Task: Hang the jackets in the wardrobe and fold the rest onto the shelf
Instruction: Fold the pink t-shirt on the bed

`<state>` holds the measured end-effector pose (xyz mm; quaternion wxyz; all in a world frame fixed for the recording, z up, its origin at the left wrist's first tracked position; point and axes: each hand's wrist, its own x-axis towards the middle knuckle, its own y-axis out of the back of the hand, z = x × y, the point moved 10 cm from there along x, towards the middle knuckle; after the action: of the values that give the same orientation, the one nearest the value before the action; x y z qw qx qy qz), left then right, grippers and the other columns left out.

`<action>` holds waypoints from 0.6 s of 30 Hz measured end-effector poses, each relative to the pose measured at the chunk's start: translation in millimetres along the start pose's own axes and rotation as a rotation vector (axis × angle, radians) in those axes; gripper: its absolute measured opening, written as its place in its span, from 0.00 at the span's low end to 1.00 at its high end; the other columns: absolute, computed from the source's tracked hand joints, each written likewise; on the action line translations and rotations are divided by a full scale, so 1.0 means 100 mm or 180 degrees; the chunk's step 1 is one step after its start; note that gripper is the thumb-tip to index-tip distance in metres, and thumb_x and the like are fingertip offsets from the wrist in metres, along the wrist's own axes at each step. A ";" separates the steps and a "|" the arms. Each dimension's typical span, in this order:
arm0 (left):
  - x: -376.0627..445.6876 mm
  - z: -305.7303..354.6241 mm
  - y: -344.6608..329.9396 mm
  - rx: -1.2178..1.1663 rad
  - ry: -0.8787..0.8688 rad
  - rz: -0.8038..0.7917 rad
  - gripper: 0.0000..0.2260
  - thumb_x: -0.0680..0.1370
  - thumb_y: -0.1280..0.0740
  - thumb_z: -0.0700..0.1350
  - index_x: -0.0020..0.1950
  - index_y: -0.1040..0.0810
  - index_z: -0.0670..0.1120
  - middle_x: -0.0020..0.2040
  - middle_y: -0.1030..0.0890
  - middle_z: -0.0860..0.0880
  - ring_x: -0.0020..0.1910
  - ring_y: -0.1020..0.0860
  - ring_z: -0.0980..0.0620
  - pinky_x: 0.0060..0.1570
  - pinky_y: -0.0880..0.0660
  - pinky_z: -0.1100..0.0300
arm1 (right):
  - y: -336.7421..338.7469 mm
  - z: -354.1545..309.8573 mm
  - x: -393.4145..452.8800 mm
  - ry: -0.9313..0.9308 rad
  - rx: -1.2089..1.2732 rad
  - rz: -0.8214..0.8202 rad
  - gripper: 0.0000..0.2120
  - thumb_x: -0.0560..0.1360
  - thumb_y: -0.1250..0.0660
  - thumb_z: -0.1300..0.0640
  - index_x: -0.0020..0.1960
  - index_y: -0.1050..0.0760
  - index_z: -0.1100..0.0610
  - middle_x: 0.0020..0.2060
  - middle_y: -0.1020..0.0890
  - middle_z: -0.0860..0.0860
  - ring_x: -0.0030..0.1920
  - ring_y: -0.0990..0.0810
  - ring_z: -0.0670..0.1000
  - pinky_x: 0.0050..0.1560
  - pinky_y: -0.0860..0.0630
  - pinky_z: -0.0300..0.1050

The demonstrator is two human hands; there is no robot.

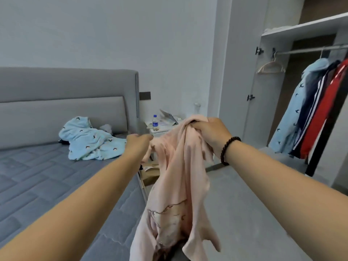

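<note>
The pink shirt [177, 176] is held up in the air between bed and wardrobe, and it is carried by two grips at its top edge. The right hand [208, 132] is curled tight round a bunched handful of cloth at the highest point; the left hand [138, 143] is closed on the cloth lower and to the left, though exactly how much is pinched there is blurred. From those two grips the shirt hangs straight down, its long axis vertical, the printed lower part dangling near the bottom of the view, over the edge of the bed [47, 176]. Everything turns on that: the garment lies below both hands, bunched rather than spread, so for folding the top edge would probably have to be drawn out flat between the grips first. The left hand is nearer the bed, the right nearer the open wardrobe [267, 87], where an empty hanger [271, 67] is seen on the rail beside the jackets [310, 113] already hung. A light blue printed garment [90, 142] is left crumpled on the bed by the headboard, well apart from the hands. The shelf [305, 25] is seen above the rail.
</note>
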<state>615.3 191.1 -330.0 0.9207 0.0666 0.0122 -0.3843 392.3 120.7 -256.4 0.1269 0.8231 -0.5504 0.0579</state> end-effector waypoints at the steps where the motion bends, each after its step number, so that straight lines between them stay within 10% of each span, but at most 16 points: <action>1: -0.12 -0.11 -0.05 -0.0003 -0.0087 -0.0064 0.27 0.73 0.31 0.48 0.69 0.32 0.40 0.65 0.25 0.43 0.60 0.24 0.41 0.52 0.25 0.49 | -0.01 -0.08 -0.01 0.0066 -0.0008 -0.0017 0.13 0.75 0.39 0.66 0.38 0.19 0.57 0.30 0.19 0.47 0.32 0.21 0.45 0.33 0.26 0.34; 9: -1.32 -0.90 -0.82 0.0305 -0.1252 -0.1611 0.38 0.65 0.33 0.72 0.69 0.40 0.58 0.66 0.33 0.63 0.64 0.32 0.66 0.60 0.31 0.64 | 0.17 -0.54 0.05 0.0415 -0.0101 0.0523 0.17 0.72 0.43 0.69 0.33 0.21 0.56 0.37 0.18 0.51 0.42 0.21 0.51 0.45 0.25 0.44; 13: -1.28 -1.04 -0.95 0.1919 -0.1723 -0.1173 0.08 0.79 0.37 0.57 0.50 0.31 0.54 0.47 0.27 0.58 0.45 0.27 0.61 0.45 0.27 0.62 | 0.42 -0.58 0.04 0.0297 0.0054 0.0803 0.15 0.74 0.39 0.65 0.34 0.21 0.54 0.35 0.20 0.50 0.41 0.21 0.51 0.45 0.24 0.45; 18: -1.11 -0.73 -1.15 0.1580 -0.1670 -0.1404 0.13 0.82 0.42 0.44 0.38 0.28 0.47 0.34 0.25 0.52 0.33 0.28 0.56 0.32 0.36 0.64 | 0.69 -0.34 0.07 0.0074 -0.0082 0.0895 0.09 0.75 0.36 0.63 0.39 0.21 0.55 0.38 0.20 0.51 0.44 0.21 0.53 0.50 0.24 0.46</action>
<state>457.9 199.4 -407.6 0.7444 0.1820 -0.3015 -0.5674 332.9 98.4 -211.9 0.1345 0.7355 -0.6596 0.0775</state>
